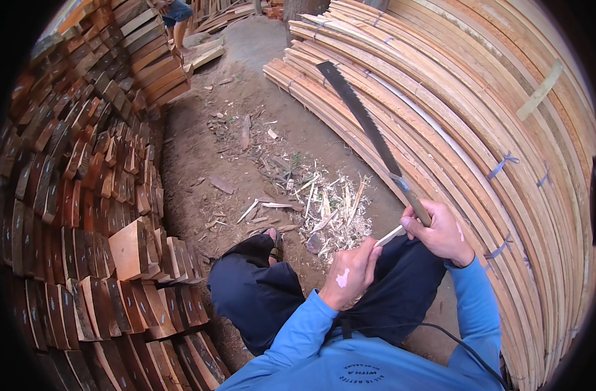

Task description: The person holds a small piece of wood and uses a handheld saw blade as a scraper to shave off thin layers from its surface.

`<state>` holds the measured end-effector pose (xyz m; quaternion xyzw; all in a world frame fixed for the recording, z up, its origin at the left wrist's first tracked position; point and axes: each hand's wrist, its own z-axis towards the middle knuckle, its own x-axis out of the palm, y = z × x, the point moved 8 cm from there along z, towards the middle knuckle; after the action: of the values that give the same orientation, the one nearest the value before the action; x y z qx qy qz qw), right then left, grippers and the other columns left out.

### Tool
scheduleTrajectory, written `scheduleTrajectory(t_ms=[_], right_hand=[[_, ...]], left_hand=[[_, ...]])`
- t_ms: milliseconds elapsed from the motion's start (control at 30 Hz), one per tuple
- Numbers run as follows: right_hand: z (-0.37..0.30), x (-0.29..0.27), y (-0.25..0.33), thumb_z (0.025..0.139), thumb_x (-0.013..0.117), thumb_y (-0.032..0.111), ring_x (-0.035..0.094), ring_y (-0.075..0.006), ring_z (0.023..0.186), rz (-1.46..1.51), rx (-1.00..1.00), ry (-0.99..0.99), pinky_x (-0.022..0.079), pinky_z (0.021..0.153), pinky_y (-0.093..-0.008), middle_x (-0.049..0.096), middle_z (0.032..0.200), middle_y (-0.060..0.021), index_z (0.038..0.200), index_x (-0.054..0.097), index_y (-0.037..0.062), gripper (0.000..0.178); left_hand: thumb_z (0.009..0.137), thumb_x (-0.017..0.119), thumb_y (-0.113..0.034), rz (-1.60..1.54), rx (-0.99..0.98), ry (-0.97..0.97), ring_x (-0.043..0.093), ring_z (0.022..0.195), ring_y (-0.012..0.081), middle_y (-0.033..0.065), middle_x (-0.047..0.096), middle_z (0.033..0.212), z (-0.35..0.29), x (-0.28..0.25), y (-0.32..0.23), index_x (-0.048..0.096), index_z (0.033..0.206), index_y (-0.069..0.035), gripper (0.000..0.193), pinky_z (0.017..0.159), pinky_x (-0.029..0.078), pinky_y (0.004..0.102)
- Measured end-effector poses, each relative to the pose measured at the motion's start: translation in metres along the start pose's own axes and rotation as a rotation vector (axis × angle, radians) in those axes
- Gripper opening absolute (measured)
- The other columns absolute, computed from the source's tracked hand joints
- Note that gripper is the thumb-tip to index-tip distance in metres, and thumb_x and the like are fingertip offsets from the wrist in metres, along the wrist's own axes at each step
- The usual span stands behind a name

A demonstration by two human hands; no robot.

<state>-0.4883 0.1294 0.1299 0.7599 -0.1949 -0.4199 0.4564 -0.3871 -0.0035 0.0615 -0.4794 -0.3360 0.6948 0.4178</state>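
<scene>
Your right hand [441,231] is closed around the handsaw [374,138], and your left hand [351,274] pinches a pale wooden stick [390,236], with wood shavings [340,215] on the ground [193,143] ahead

Boards [57,163] are piled high along the left, their cut ends facing the aisle, many marked with small pale-blue dashes; one pale block [127,251] juts out from the lower rows. On the right, long slats [454,124] lie in curved-looking tied bundles, with blue ties [503,164] knotted around several and a short pale strip [541,90] lying across them. Between the two runs bare dirt [193,156], scattered with shavings [350,208] and bark bits [246,132]. At the far end stand a trunk [302,12] and, upper left, a partly seen person in blue shorts [178,12].
</scene>
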Motion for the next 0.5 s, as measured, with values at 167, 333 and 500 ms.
scheduleTrajectory(t_ms=[167,333,500], right_hand=[[0.007,-0.003,-0.011,0.098,0.066,0.011,0.062,-0.0097,0.071,0.027,-0.03,0.059,0.048,0.069,-0.0272,0.064,0.074,-0.0018,0.095,0.064,0.0002,0.012],[0.018,-0.003,0.001,0.098,0.067,0.01,0.063,-0.0111,0.073,0.056,-0.079,0.1,0.05,0.071,-0.0288,0.065,0.079,-0.0042,0.097,0.064,-0.0015,0.012],[0.032,0.009,0.02,0.1,0.067,0.013,0.064,-0.0117,0.075,0.014,-0.144,0.086,0.053,0.073,-0.0302,0.066,0.085,-0.0038,0.1,0.064,-0.0025,0.016]], left_hand=[[0.109,0.047,-0.023,-0.823,-0.313,0.217,0.056,0.053,0.0198,0.0065,0.052,0.062,-0.011,0.029,0.023,0.058,0.105,-0.003,0.023,0.049,0.038,0.0311],[0.111,0.046,-0.035,-1.433,-0.595,0.48,0.045,0.059,0.0072,-0.0027,0.044,0.071,-0.024,0.05,0.015,0.055,0.106,-0.005,0.032,0.05,0.032,0.0207],[0.107,0.055,-0.034,-1.556,-0.509,0.449,0.052,0.062,0.0085,-0.0005,0.049,0.074,-0.019,0.04,0.012,0.054,0.107,-0.005,0.03,0.049,0.034,0.0182]])
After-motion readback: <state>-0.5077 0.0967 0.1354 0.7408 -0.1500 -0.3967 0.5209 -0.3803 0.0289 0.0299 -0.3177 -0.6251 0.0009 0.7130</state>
